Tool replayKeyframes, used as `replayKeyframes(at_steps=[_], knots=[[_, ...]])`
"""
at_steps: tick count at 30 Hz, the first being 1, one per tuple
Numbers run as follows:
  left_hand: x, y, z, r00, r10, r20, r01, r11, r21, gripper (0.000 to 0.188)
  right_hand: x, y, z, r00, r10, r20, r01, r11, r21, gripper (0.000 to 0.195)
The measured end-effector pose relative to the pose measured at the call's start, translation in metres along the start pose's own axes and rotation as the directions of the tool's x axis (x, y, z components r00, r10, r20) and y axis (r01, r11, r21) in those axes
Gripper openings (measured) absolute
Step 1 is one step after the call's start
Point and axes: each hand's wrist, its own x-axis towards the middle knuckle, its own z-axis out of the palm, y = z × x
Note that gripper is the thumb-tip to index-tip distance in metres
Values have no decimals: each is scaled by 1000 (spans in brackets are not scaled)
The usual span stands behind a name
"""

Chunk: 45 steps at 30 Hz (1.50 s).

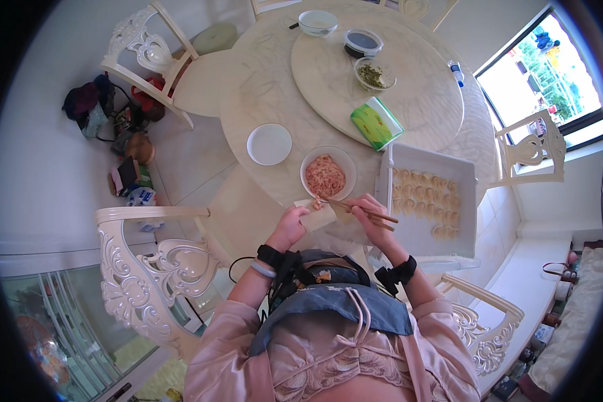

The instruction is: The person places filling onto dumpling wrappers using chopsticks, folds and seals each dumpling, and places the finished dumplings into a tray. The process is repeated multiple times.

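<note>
My left hand point(291, 227) holds a pale square dough wrapper point(319, 218) by its left side, just below a white bowl point(350, 161). Pinkish minced meat point(325, 176) fills that bowl. In my right hand point(372, 217) is a pair of wooden chopsticks point(377, 216), their tips at a small lump of meat point(317, 204) on the wrapper's upper edge. To the right of my right hand stands a white plastic tray point(427, 247), where folded dumplings point(422, 193) lie in several rows.
A white plate point(269, 144) lies left of the meat bowl. On the raised round turntable point(326, 95) are a green tissue pack point(377, 123), a tub of chopped greens point(374, 75), a dark-filled container point(363, 42) and a white bowl point(317, 23). Carved chairs point(156, 271) surround the table.
</note>
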Motion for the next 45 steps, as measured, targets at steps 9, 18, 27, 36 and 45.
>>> replayKeyframes(at_steps=[9, 18, 27, 36, 45], knots=[[-31, 93, 47, 964, -250, -92, 184, 873, -451, 26, -23, -33, -6, 957, -221, 186, 246, 962, -119, 18], [-50, 170, 79, 990, -97, 107, 143, 775, -616, 53, -9, -52, -24, 996, 62, -71, -23, 890, 456, 24], [-51, 208, 113, 985, 99, 143, 29, 715, -698, 58, 12, -55, -42, 987, 92, -131, 41, 644, 764, 29], [-49, 249, 156, 734, 620, 276, -364, 702, -612, 40, 24, -73, -53, 985, 16, -174, 134, 569, 811, 29], [-59, 248, 156, 941, 329, 81, -252, 839, -482, 28, 25, -79, -52, 976, 6, -218, 154, 691, 707, 29]])
